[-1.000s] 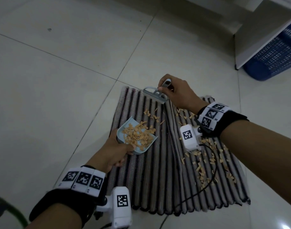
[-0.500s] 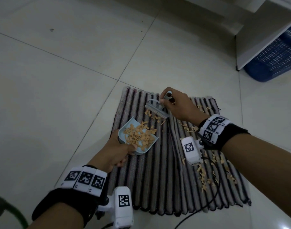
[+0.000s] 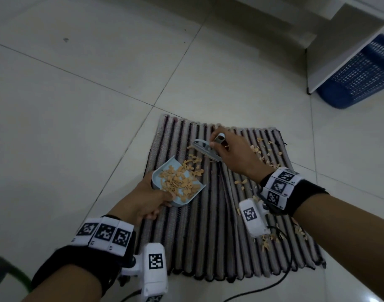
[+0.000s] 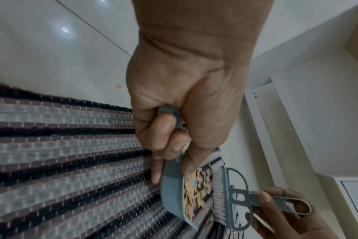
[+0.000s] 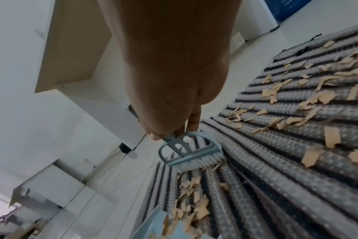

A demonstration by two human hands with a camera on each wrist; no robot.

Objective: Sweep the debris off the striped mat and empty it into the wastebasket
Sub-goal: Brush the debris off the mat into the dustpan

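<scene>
A striped mat (image 3: 208,236) lies on the tiled floor, strewn with tan paper scraps (image 3: 265,158) mostly along its right side. My left hand (image 3: 147,199) grips the handle of a small light-blue dustpan (image 3: 178,184) resting on the mat's left part, heaped with scraps. My right hand (image 3: 232,155) holds a small blue-grey brush (image 3: 206,150) by its handle, bristles down on the mat just beyond the pan's mouth. A loose cluster of scraps (image 3: 193,164) lies between brush and pan. The brush (image 5: 191,153) and the pan (image 4: 172,190) show close up in the wrist views.
A blue mesh wastebasket (image 3: 358,77) lies at the far right, partly behind a white cabinet panel (image 3: 339,49). A black cable (image 3: 271,286) trails past the mat's near edge. Pale floor tiles (image 3: 77,105) surround the mat.
My right hand has drawn the brush nearer to the dustpan, pushing scraps toward its mouth. The left hand has kept the pan in place.
</scene>
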